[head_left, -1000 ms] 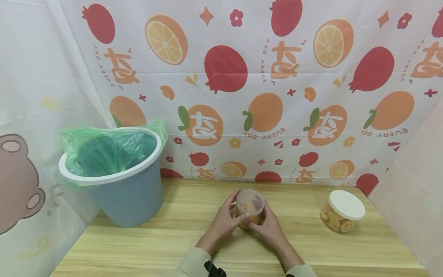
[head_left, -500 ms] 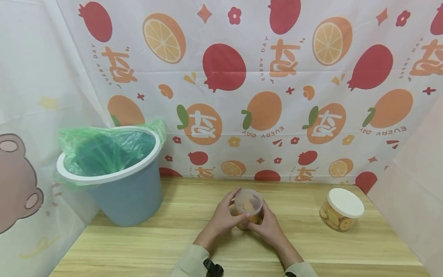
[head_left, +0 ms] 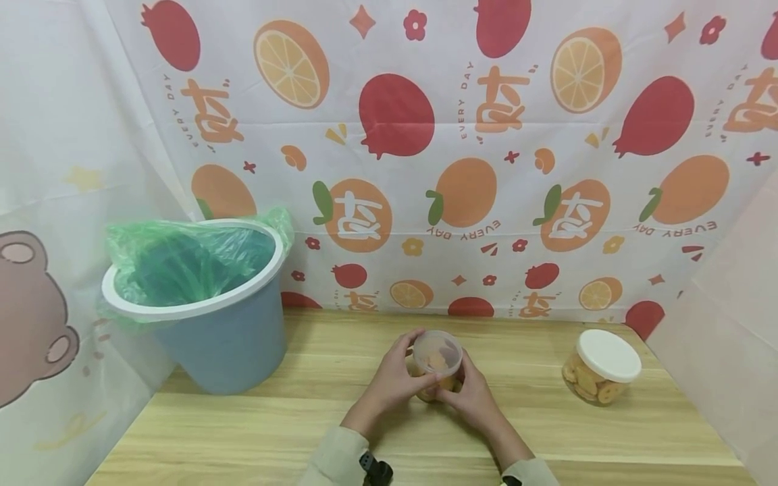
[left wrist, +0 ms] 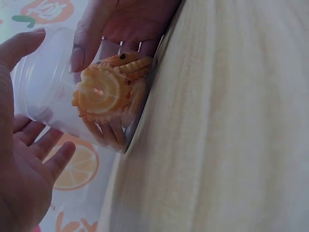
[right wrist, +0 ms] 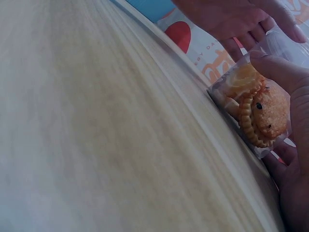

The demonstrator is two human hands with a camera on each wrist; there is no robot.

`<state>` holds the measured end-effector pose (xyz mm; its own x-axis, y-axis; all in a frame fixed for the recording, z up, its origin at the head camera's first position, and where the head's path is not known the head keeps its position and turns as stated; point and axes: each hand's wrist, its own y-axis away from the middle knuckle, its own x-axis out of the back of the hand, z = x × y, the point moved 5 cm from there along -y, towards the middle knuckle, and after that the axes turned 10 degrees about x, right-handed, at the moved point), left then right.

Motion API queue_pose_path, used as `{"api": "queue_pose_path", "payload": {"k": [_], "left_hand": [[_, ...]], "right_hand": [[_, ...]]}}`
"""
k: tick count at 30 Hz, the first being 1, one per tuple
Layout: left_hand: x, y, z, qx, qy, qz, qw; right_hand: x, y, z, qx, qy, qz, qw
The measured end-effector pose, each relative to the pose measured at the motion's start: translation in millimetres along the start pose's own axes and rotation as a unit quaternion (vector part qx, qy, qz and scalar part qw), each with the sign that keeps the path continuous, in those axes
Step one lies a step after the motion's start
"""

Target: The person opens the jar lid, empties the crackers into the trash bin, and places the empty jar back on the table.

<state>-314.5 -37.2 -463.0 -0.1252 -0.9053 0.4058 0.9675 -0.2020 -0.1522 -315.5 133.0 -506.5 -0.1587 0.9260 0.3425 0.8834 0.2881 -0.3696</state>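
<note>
A clear plastic jar (head_left: 437,352) of cookies stands upright on the wooden table, between both hands. My left hand (head_left: 392,379) grips its upper left side near the rim, the thumb in front and fingers behind. Lower on the other side, my right hand (head_left: 477,399) curls round the jar, its thumb lying against the front wall. Scalloped cookies (left wrist: 104,92) fill the lower part in the left wrist view. Close to the wall in the right wrist view is a round cookie (right wrist: 268,113) with dark specks. Some fingertips are hidden behind the jar.
On the right stands a second jar (head_left: 602,368) of cookies with a white lid. A blue bin (head_left: 227,344) lined with a green plastic bag (head_left: 176,263) is at the left. Behind the table (head_left: 304,432) hangs a fruit-print cloth (head_left: 395,202).
The head view shifts slightly. Both hands keep their hold on the jar, and nothing else visibly moves.
</note>
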Motion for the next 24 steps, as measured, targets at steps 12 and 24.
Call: {"api": "queue_pose_path", "payload": {"k": [12, 24], "left_hand": [[-3.0, 3.3, 11.6, 0.014, -0.083, 0.051, 0.9952], [-10.0, 7.7, 18.6, 0.046, -0.068, 0.099, 0.9917]], "right_hand": [[-0.8, 0.6, 0.2, 0.019, 0.008, 0.006, 1.0], [-0.2, -0.1, 1.1, 0.001, 0.009, 0.014, 1.0]]}}
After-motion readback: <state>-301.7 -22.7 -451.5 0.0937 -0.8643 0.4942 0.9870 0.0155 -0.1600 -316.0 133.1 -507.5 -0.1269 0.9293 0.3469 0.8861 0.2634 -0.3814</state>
